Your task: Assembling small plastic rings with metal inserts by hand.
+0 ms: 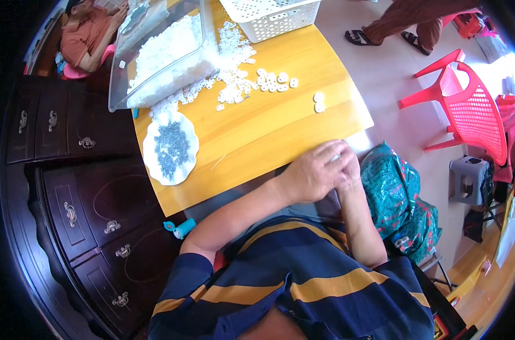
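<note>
At the far left stands a dark wooden cabinet (70,187) with brass drawer pulls, and beyond it another person (87,31) sits at the far corner. The yellow wooden bench (269,130) begins just right of the cabinet. On its left part lies a white scalloped dish (171,148) heaped with small dark screws (171,148). Farther off, a clear plastic bin (161,54) lies tipped, spilling small white plastic parts (235,73) across the bench toward the middle; a white perforated basket (271,17) stands at the far edge. A few white parts sit apart to the right, near the bench's right edge. Below the bench's near edge, a small blue roll (181,228) shows.

At the near right corner of the bench the two hands meet. The left hand (311,173) is curled over, fingers bent down and closed around something; a sliver of a small white piece (336,158) shows at its fingertips. The right hand (348,170) is tucked behind and against the left, mostly hidden, so I cannot tell whether it is closed or what it grips.

The piece looks tiny, light and rigid, probably smooth enough to slip, so it likely wants a fingertip pinch at its edges.

To the right sit a green patterned bag (402,192), a red plastic chair (467,107) and a grey stool (467,178).
</note>
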